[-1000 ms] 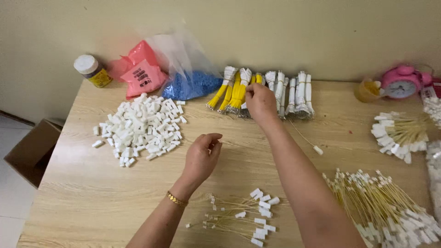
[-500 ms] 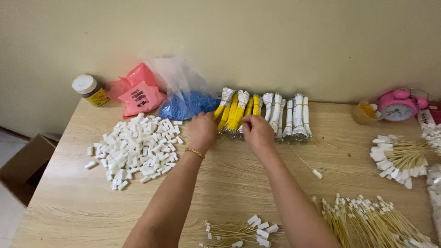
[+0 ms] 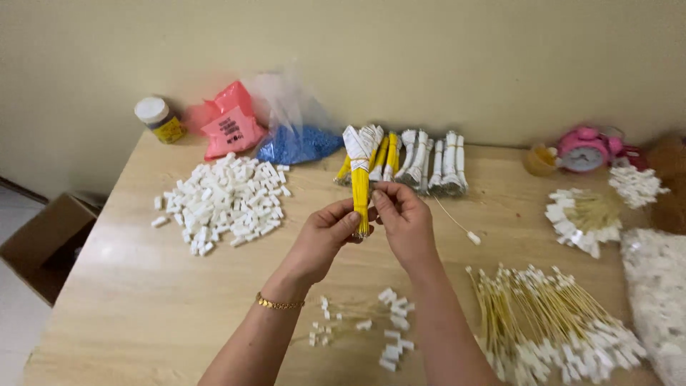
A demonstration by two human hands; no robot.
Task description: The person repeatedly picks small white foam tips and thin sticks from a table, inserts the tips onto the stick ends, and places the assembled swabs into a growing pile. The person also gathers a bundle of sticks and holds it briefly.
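Both hands are lifted above the pale wood-grain worktop [image 3: 143,300] and meet on one bundle of thin yellow wires wrapped at its top in white paper [image 3: 361,175]; the left hand [image 3: 325,239] has its grip clenched on the lower end of the bundle, thumb and fingers pinching it from the left; the right hand [image 3: 404,218] grasps the same lower end from the right, fingertips touching the yellow strands just beside the left thumb; the bundle stands nearly upright, its white-wrapped head uppermost and fanned a little; a thin gold bracelet [image 3: 280,304] circles the left wrist; behind the bundle, against the wall, lies a row of further yellow and white wire bundles [image 3: 429,161]; to the left spreads a heap of small white plastic blocks [image 3: 225,200]; beyond it sit a clear bag of blue granules [image 3: 296,143], a pink plastic bag [image 3: 229,125] and a small jar with a white lid and yellow label [image 3: 158,118]; near the person's forearms lie a few loose wires with white end pieces [image 3: 379,332]; to the right a larger pile of pale yellow wires tipped with white connectors [image 3: 550,329] fans across the worktop; a pink alarm clock [image 3: 586,150] stands at the far right; a brown cardboard box [image 3: 43,243] sits on the floor at the left.
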